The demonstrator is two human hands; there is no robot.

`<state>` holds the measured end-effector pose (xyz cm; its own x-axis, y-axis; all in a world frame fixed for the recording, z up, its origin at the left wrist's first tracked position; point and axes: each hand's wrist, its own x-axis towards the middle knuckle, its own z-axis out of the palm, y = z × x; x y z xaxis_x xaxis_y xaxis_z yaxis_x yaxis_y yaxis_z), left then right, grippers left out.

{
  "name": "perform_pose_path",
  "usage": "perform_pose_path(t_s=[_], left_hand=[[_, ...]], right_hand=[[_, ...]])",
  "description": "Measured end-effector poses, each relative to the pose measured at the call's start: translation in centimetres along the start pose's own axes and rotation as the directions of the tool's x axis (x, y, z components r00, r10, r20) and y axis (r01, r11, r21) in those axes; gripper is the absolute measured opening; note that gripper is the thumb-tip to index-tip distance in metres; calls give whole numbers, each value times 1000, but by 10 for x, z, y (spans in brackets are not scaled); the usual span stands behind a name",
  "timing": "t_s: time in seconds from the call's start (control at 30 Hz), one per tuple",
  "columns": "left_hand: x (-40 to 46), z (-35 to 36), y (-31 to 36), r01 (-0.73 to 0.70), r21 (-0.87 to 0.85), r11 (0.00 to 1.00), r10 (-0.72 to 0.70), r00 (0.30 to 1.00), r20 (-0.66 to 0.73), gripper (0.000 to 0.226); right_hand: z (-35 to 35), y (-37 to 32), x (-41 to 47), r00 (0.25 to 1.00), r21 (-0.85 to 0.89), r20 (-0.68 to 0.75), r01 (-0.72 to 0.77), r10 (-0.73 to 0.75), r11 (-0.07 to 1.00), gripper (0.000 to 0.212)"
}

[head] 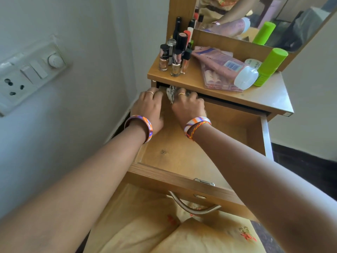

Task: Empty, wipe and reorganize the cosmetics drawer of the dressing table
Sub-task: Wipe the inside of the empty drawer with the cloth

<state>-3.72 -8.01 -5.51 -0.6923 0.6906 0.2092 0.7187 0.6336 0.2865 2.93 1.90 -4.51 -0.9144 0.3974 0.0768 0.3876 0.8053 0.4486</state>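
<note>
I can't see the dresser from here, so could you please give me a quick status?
Right hand grips grey crumpled cloth at back of open wooden drawer. Left hand rests on drawer's left wall. Nothing in the way.

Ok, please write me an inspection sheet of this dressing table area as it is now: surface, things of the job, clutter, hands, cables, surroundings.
Surface: wooden dressing table top carries the cosmetics.
Job's things: pulled-out wooden drawer, visible floor bare; crumpled grey cloth at its back left corner.
Clutter: nail polish bottles standing at left; pink tubes, clear case, two lime-green bottles lying at right.
Hands: right hand grips the cloth; left hand rests beside it, fingertips hidden.
Cables: nothing seen.
Surroundings: white switch and socket panel on left wall; mirror behind.
</note>
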Motion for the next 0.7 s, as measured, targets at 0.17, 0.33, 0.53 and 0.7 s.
perform_pose_path(t_s=[0.17,0.33,0.53,0.7], left_hand=[[-10,5,26,-290,235,928,296,955,8,41],[-17,12,32,-413,264,872,399,911,105,36],[-21,11,31,-410,326,852,368,911,184,31],[-24,9,33,-429,381,819,367,902,228,30]], right_hand=[[5,21,-10,989,-104,85,-114,123,988,21],[2,70,-46,882,-24,456,-123,120,992,33],[-9,110,-89,707,4,703,-113,78,994,38],[-25,101,-94,764,43,644,-74,29,996,36]])
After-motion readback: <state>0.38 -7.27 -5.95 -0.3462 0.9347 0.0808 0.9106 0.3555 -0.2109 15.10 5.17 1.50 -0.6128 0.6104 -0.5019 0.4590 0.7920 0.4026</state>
